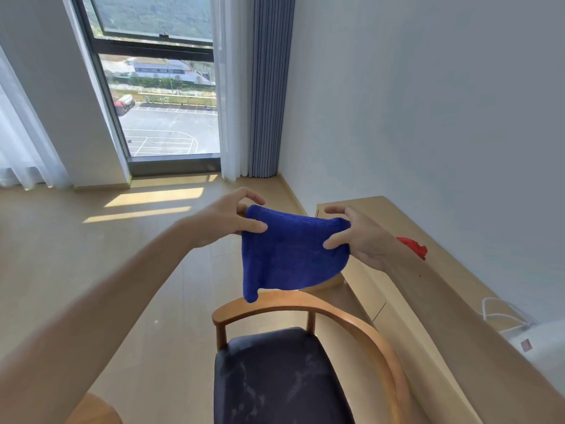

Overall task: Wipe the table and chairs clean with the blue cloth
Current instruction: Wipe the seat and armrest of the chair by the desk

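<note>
I hold the blue cloth stretched in the air between both hands, above the chair. My left hand pinches its upper left corner and my right hand pinches its upper right corner. The cloth hangs folded, its lower tip just over the chair's curved wooden backrest. The chair's dark padded seat shows pale smears. The light wooden table runs along the right wall, behind my right arm.
A red object lies on the table past my right wrist. A white cable and a white item sit nearer on the table. A window, curtains and sunlit wooden floor lie ahead.
</note>
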